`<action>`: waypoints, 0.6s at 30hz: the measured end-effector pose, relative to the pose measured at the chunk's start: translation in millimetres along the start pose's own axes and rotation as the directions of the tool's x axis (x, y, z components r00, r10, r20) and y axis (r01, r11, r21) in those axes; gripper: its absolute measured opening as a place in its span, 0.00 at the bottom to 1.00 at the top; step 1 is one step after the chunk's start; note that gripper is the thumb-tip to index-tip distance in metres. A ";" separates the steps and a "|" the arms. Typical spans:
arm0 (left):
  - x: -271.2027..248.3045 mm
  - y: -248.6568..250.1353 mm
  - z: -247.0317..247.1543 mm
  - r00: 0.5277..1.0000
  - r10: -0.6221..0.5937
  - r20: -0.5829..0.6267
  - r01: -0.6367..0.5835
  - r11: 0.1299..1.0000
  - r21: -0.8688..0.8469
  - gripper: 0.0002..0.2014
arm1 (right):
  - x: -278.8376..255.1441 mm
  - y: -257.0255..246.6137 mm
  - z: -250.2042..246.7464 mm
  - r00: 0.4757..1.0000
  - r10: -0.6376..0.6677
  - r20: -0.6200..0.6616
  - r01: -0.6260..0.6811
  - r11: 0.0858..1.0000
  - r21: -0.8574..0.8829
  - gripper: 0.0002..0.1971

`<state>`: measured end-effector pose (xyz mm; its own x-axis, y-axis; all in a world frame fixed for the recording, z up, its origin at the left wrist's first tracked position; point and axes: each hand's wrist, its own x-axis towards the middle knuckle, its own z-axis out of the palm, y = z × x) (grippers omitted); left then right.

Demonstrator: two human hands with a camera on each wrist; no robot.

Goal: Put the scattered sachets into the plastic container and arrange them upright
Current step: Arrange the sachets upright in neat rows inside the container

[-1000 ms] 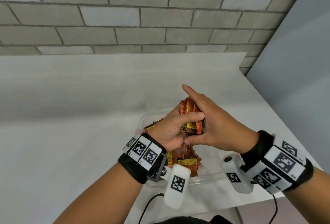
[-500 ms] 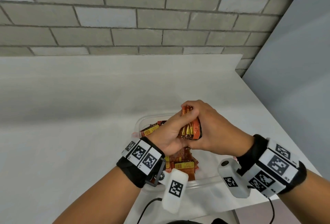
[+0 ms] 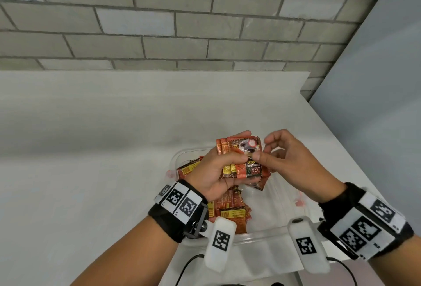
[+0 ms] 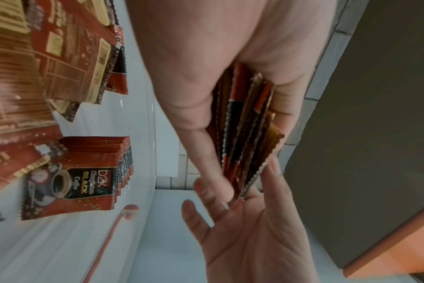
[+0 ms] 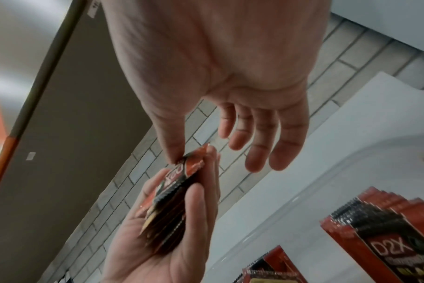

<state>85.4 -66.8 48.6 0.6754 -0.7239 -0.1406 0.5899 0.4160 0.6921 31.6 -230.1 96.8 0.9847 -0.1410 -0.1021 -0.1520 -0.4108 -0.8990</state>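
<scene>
My left hand [image 3: 216, 171] grips a stack of red and black coffee sachets [image 3: 246, 160] just above the clear plastic container [image 3: 182, 155]. The front sachet faces me with its print upside down. My right hand [image 3: 284, 160] is beside the stack with its thumb touching the front sachet and its fingers loosely spread, off the stack. The left wrist view shows the stack [image 4: 247, 130] edge-on between thumb and fingers. In the right wrist view the fingers [image 5: 262, 143] hang apart from the stack [image 5: 172, 191]. More sachets [image 3: 227, 210] lie loose in the container, and a row [image 4: 97, 172] stands together.
The container sits near the front right corner of a white table [image 3: 91, 149]. A grey brick wall [image 3: 205, 23] runs along the back. A grey panel [image 3: 376, 103] stands to the right, past the table's edge.
Both hands were clasped round the stack. Now my right hand's fingers have come off it, leaving only the thumb touching, and the stack has turned its face toward me.
</scene>
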 end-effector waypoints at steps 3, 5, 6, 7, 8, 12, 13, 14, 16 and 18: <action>2.3 -3.4 -1.7 1.000 0.007 -0.010 -0.007 0.999 0.033 0.27 | 0.1 4.5 -1.8 0.998 0.035 0.052 -0.038 0.998 0.046 0.23; 3.8 -6.0 -2.8 1.000 0.000 -0.016 0.000 1.000 0.022 0.26 | 1.0 6.4 -1.7 0.997 0.049 0.057 -0.056 0.991 0.120 0.19; 4.5 -6.5 -2.9 1.000 -0.004 -0.016 0.004 1.000 0.014 0.24 | 1.6 6.8 -1.4 0.997 0.062 0.055 -0.071 0.982 0.173 0.17; 5.3 -6.5 -2.8 1.000 -0.007 -0.010 0.007 1.000 0.007 0.22 | 2.2 7.1 -1.1 0.996 0.077 0.051 -0.087 0.971 0.223 0.14; 6.1 -6.1 -2.8 1.000 -0.008 -0.005 0.008 1.000 0.005 0.19 | 2.7 7.0 -1.1 0.995 0.088 0.041 -0.095 0.963 0.254 0.12; 7.5 -6.1 -4.4 1.000 -0.015 0.006 0.015 1.000 0.007 0.17 | 4.2 2.4 -4.4 0.999 0.025 -0.029 -0.018 0.974 0.225 0.09; 7.6 -6.1 -4.4 1.000 -0.014 -0.002 0.014 1.000 0.005 0.17 | 4.5 0.8 -5.5 1.000 -0.002 -0.025 0.007 0.979 0.205 0.10; 7.6 -6.1 -4.1 1.000 -0.011 -0.009 0.011 1.000 0.008 0.17 | 4.6 -0.9 -6.2 1.000 -0.025 -0.006 0.026 0.982 0.186 0.11; 7.1 -6.1 -2.5 1.000 0.001 -0.026 0.000 0.999 0.044 0.18 | 4.6 -4.4 -5.4 0.997 -0.046 0.065 0.035 0.986 0.163 0.12; 7.1 -6.3 -1.1 0.999 0.020 -0.050 -0.017 0.998 0.068 0.22 | 5.7 -5.3 -3.7 0.994 -0.039 0.103 0.023 0.989 0.148 0.14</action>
<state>87.0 -73.9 42.5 0.7084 -0.6870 -0.1621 0.5471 0.3893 0.7411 37.8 -232.0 102.6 0.9934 -0.0318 -0.1102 -0.1147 -0.2763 -0.9542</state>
